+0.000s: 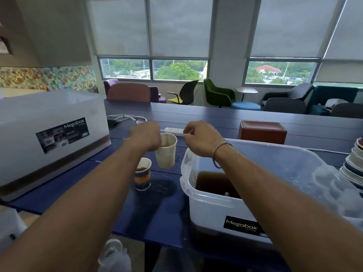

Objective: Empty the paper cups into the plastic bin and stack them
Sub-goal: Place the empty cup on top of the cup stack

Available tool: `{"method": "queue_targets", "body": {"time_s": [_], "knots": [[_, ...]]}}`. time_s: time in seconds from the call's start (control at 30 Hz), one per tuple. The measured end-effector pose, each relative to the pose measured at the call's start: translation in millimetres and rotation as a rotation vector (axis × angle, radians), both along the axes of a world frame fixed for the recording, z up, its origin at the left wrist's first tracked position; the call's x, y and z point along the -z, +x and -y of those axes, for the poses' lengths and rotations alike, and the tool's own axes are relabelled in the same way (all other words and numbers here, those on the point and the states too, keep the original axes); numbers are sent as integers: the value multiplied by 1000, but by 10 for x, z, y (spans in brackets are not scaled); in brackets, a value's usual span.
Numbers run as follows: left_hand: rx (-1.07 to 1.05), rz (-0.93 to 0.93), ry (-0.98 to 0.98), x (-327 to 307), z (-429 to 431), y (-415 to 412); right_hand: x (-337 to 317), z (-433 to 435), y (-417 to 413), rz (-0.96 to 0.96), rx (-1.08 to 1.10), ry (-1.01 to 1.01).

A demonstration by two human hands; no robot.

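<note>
My left hand (146, 137) grips the rim of a plain white paper cup (166, 152) and holds it upright above the blue table, brown liquid showing inside. Below it a patterned blue-and-orange paper cup (142, 176) with brown liquid stands on the table. To the right sits the clear plastic bin (208, 209), holding a pool of brown liquid. My right hand (200, 137), with a chain bracelet on the wrist, hovers over the bin's far left corner; its fingers are curled with nothing visible in them.
An upturned translucent Megabox bin (51, 134) stands at the left. A white power strip (173, 131) and cable lie behind the cups, a brown box (262, 132) beyond the bin, stacked bowls (353, 163) at the right edge. Water spots the table.
</note>
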State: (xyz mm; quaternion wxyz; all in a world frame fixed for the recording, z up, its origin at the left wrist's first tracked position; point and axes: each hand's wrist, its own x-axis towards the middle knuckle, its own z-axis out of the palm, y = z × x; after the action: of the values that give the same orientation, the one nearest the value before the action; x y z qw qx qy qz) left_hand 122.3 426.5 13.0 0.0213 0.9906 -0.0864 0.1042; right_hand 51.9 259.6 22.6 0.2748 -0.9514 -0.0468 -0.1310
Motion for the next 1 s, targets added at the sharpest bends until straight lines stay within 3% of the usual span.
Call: {"method": "queue_targets", "body": {"time_s": [0.17, 0.37, 0.57, 0.77, 1.0], "knots": [[22, 145, 21, -641, 226, -83, -90, 150, -48, -14, 8, 121], [242, 112, -44, -1054, 819, -148, -185, 492, -311, -33, -28, 386], [417, -9, -232, -979, 1626, -391, -186, 1095, -609, 96, 67, 583], [517, -100, -615, -690, 2027, -643, -55, 1621, -836, 246, 164, 622], [436, -90, -578, -172, 2053, -612, 123, 1889, -905, 197, 219, 707]]}}
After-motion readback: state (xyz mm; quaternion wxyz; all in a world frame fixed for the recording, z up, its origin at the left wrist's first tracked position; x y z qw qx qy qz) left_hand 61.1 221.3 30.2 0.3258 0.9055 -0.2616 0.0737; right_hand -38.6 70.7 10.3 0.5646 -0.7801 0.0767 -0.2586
